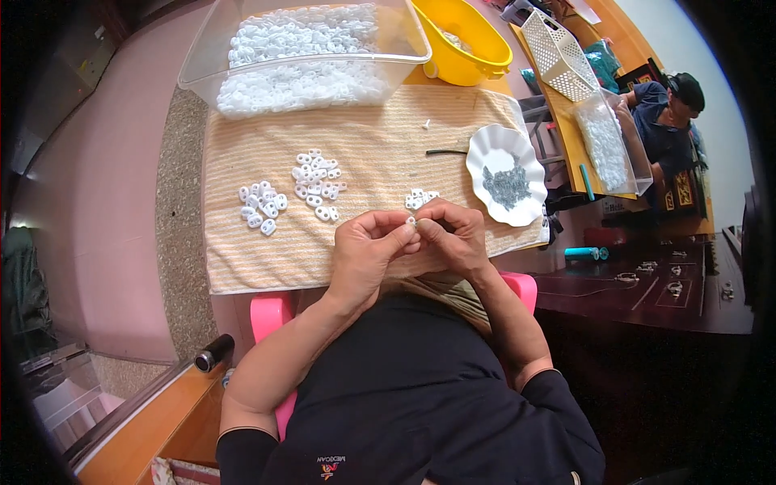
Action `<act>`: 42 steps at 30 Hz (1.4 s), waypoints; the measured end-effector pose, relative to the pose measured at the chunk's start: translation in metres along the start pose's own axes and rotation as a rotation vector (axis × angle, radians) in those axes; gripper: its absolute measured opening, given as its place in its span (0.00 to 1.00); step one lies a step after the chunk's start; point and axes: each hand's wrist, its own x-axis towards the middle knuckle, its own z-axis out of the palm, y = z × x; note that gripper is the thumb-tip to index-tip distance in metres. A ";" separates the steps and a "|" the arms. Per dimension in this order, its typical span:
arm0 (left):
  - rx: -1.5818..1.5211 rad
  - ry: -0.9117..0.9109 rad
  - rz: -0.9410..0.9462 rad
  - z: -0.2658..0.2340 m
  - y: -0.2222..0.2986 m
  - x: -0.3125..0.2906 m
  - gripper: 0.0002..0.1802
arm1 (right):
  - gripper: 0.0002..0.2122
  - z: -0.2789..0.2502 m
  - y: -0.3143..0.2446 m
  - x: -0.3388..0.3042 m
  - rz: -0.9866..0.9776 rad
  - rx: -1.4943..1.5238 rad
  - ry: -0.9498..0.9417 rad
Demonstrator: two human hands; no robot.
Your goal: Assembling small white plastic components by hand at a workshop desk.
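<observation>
My left hand (368,249) pinches a small white plastic piece (411,219) between thumb and fingertips. Against the same piece, my right hand (454,241) is closed with its thumb and fingers pressed together; anything tiny inside that pinch is hidden. Just beyond my fingers sits a small group of white pieces (419,198). Left of my hands, one loose pile of white two-holed pieces (263,205) and a second scattered pile (310,179) rest on a striped towel (250,263). A white scalloped dish (529,212) at the right contains many tiny dark grey bits (508,186).
A clear bin (404,58) full of white pieces stands at the back, beside a yellow tub (477,69). A thin dark stick (444,152) lies by the dish, with a tiny white part (427,124) farther back. Another person (659,117) sits at a table far right.
</observation>
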 end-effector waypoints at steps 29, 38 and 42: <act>0.009 -0.031 0.028 0.001 -0.003 -0.002 0.10 | 0.07 -0.004 -0.007 -0.001 0.040 -0.122 -0.063; 0.017 -0.045 0.048 0.003 0.001 -0.003 0.09 | 0.06 -0.008 -0.011 0.004 0.018 -0.099 -0.090; -0.001 -0.067 0.063 0.003 0.002 -0.003 0.09 | 0.05 -0.010 -0.017 0.005 0.060 -0.116 -0.095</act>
